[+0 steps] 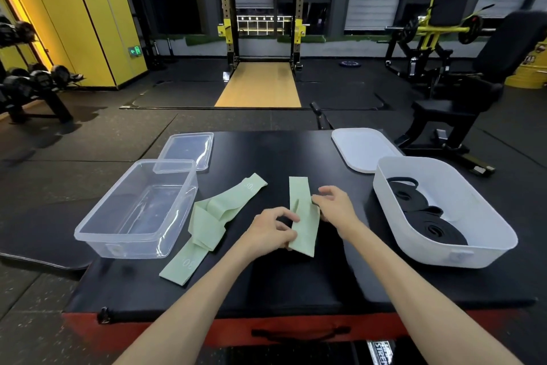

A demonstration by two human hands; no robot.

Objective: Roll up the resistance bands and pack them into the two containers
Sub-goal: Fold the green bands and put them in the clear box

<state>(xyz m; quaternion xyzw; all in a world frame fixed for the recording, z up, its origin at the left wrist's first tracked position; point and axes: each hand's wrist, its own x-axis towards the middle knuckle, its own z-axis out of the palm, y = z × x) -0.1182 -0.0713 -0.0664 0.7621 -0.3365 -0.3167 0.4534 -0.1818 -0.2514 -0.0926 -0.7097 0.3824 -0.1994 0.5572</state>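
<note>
Both hands are pinching one green band (307, 224), left hand (270, 231) and right hand (336, 206) gripping opposite edges; clear container (127, 246) sitting left of it, white container (429, 258) right.

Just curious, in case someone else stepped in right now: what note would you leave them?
Left hand pinches the flat green band near its lower end; right hand holds its right edge.
A second green band lies crumpled, unrolled, beside the clear container, which holds nothing.
Done: rolled black bands sit in the white container.
Left: roll both green bands and pack them.
The clear lid and white lid lie off, behind their containers.
</note>
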